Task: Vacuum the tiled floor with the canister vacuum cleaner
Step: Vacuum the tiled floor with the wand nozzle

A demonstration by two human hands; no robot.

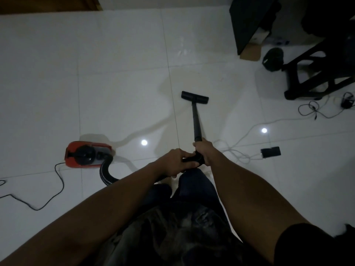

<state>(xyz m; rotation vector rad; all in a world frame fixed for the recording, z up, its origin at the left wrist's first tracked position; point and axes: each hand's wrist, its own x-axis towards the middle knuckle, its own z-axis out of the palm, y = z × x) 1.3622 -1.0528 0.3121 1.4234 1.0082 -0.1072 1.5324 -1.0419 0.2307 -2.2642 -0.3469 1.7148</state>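
Both my hands hold the black wand [196,121] of the vacuum. My right hand [204,153] has its fingers wrapped round the tube's upper end, and my left hand [175,162] is curled tight on the bent handle [189,159] just behind. The floor head [194,96] lies flat on the white tiled floor [115,73] at 12 o'clock. The red canister [87,156] sits at 9 o'clock, its hose [105,174] curving toward me.

Domestic room. Indicators: glossy white tiled floor [115,64], black plastic chair [315,73], dark rectangular smartphone [270,152] on the floor plugged into a white cable [240,156], brown wooden panel [48,3] at top left.
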